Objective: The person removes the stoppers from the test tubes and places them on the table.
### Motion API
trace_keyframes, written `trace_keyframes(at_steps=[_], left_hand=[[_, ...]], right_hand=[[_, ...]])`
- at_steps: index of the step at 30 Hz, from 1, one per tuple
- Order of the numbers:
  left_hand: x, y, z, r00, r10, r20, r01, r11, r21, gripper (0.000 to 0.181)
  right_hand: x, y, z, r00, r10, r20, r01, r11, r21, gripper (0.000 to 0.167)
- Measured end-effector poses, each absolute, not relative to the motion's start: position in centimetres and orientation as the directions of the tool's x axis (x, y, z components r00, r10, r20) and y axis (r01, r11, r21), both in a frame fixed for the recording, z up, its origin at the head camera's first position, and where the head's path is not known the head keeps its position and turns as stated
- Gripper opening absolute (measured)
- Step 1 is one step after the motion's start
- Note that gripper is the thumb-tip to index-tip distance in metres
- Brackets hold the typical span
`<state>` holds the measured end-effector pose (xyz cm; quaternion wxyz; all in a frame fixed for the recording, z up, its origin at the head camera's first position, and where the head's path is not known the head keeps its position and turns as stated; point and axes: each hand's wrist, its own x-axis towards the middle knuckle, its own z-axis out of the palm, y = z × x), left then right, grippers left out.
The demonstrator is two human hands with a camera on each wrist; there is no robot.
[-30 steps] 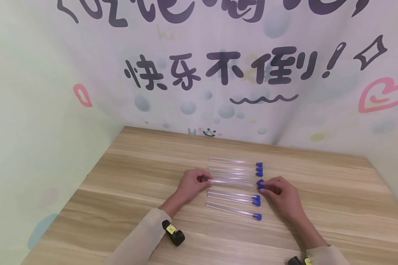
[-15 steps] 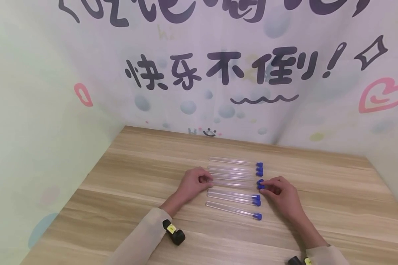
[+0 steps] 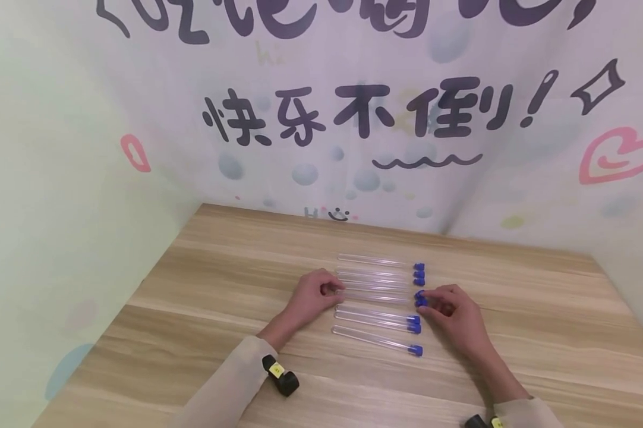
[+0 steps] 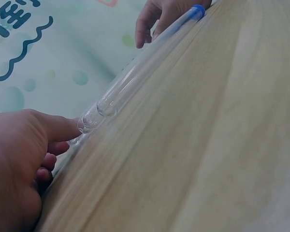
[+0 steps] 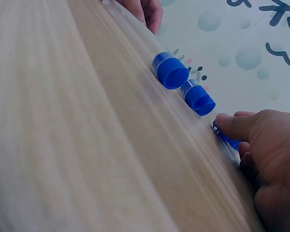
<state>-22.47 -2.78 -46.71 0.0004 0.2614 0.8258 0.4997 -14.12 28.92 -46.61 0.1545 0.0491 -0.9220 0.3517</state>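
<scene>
Several clear tubes (image 3: 375,260) lie side by side on the wooden table, rounded ends to the left. My left hand (image 3: 309,298) pinches the rounded end of a middle tube (image 3: 380,297) between thumb and fingers; in the left wrist view, the left hand (image 4: 19,159) has its thumb against the tube ends (image 4: 89,122). At the other side, my right hand (image 3: 460,318) pinches a small blue cap (image 3: 421,302), partly hidden by its fingers. The right wrist view shows the right hand (image 5: 275,154) at a blue cap (image 5: 227,137). Nearer tubes (image 3: 375,340) wear blue caps (image 3: 415,351).
Loose blue caps (image 3: 419,274) stand in a column right of the farther tubes. The table (image 3: 220,267) meets a printed cloth (image 3: 279,190) at the back. A pale wall (image 3: 49,208) stands at the left. Black wrist cameras (image 3: 286,383) sit on both wrists.
The left fingertips have shifted very slightly, and the middle tube by them has moved a little toward the near side. The right hand stays at the blue caps.
</scene>
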Motion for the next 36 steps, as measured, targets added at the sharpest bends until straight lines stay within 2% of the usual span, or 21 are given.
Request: trace_keyframes(at_steps=[9, 17, 22, 36], left_hand=[[-22.4, -2.9, -46.6, -0.87, 0.401, 0.286, 0.432, 0.34, 0.836, 0.016], [-22.0, -3.1, -46.6, -0.913, 0.331, 0.24, 0.342, 0.297, 0.892, 0.014], [-21.4, -3.2, -46.6, -0.91, 0.361, 0.203, 0.318, 0.296, 0.9, 0.014], [-21.1, -3.5, -46.3, -0.865, 0.452, 0.22, 0.382, 0.307, 0.872, 0.013]], right_hand=[[-14.0, 28.6, -46.4, -0.942, 0.052, 0.332, -0.199, 0.71, -0.675, 0.036], [-13.2, 28.3, -46.5, -0.941, 0.035, 0.338, -0.222, 0.688, -0.691, 0.028], [-12.9, 28.1, -46.5, -0.941, 0.013, 0.339, -0.246, 0.662, -0.708, 0.024], [-12.6, 27.8, -46.7, -0.935, -0.022, 0.354, -0.281, 0.654, -0.703, 0.02]])
